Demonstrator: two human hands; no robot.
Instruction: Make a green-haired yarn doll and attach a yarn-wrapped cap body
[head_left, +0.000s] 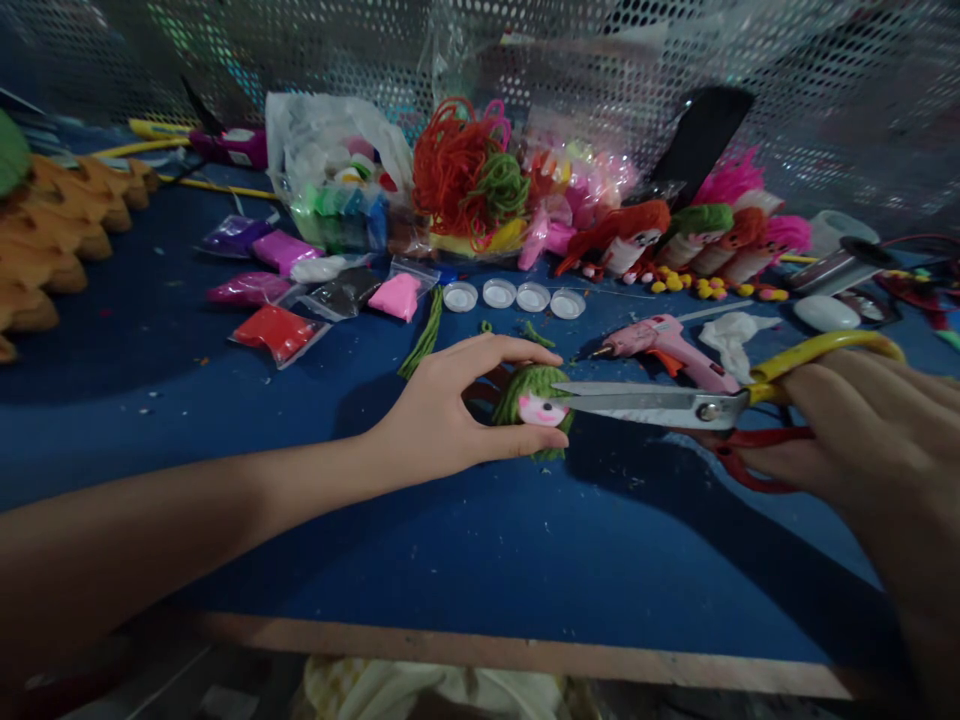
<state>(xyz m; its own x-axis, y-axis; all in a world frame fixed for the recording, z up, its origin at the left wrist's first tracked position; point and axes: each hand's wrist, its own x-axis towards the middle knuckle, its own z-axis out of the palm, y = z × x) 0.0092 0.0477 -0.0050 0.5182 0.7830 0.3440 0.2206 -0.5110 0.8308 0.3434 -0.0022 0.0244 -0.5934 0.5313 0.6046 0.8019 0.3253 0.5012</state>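
Note:
My left hand (450, 410) grips a small doll head (537, 405) with green yarn hair and a pink face, held between thumb and fingers just above the blue table (480, 540). My right hand (877, 440) holds yellow-and-red-handled scissors (660, 403). The steel blades look nearly closed and point left, with their tip at the doll's face and hair. A loose strand of green yarn (424, 340) lies behind my left hand.
A pink glue gun (664, 345) lies behind the scissors. Several white caps (514, 296), bags of coloured clay (281, 333), a yarn tangle (465, 170) and finished yarn-haired dolls (675, 240) line the back. Orange shapes (52, 240) sit at far left. The table's wooden edge (480, 650) is near me.

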